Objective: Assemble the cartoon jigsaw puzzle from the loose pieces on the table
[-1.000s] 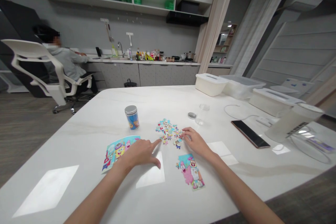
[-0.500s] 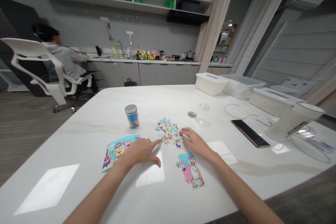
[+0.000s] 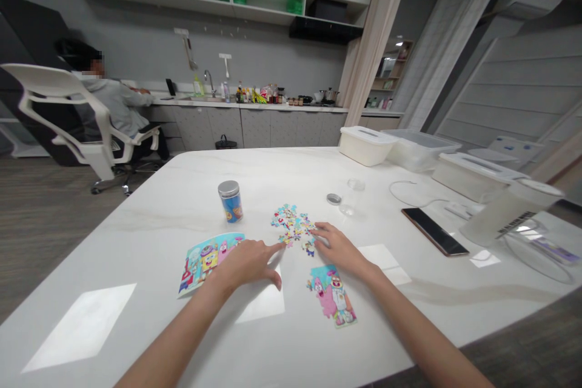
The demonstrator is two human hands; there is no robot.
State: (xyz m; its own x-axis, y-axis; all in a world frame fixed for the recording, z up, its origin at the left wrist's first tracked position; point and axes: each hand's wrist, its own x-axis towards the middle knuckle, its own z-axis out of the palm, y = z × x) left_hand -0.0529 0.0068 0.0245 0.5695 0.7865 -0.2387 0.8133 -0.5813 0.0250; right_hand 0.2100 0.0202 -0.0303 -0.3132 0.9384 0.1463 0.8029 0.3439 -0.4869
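Loose puzzle pieces lie in a pile on the white table. My left hand is open, its index finger at the pile's lower left edge and its thumb spread toward me. At the pile's right edge, the fingertips of my right hand touch pieces; it is open with nothing held. Nearer me rests a joined puzzle section with a pink starfish figure. A picture sheet lies partly under my left hand and wrist. Behind it stands a blue can with a metal lid.
A clear jar stands beside a metal lid. Farther right are a phone, cables, a leaning white cylinder and plastic bins. A person sits at the back left.
My left index finger has shifted slightly right along the pile's lower edge. My right hand is almost where it was.
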